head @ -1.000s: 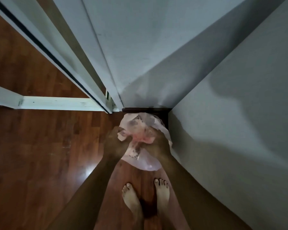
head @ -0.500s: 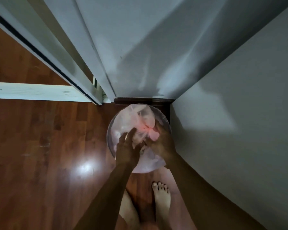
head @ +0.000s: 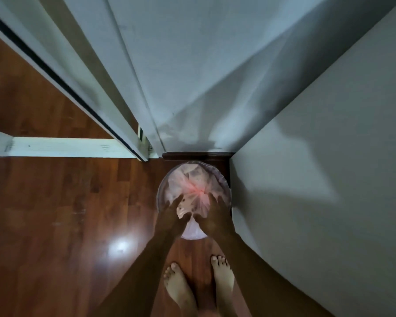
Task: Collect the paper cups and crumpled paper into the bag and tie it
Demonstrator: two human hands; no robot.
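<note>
Corner of room, dim light. Translucent pink bag (head: 193, 191) sits in round bin (head: 224, 186) on wood floor (head: 55, 213), against wall (head: 306, 179). Bag mouth gathered to knot-like bunch at centre; cups, paper not clearly discernible inside. Left hand (head: 169, 219) and right hand (head: 215, 219) over near side of bag, fingers spread and straight, touching plastic, pinching nothing. Bare feet (head: 181, 287) just behind bin. Judgement: tying looks finished, final step. Next move calls for checking knot holds.

both hands on tied pink bag (head: 193, 191) in round bin (head: 224, 181); left hand (head: 169, 217), right hand (head: 215, 218), fingers spread flat.
</note>
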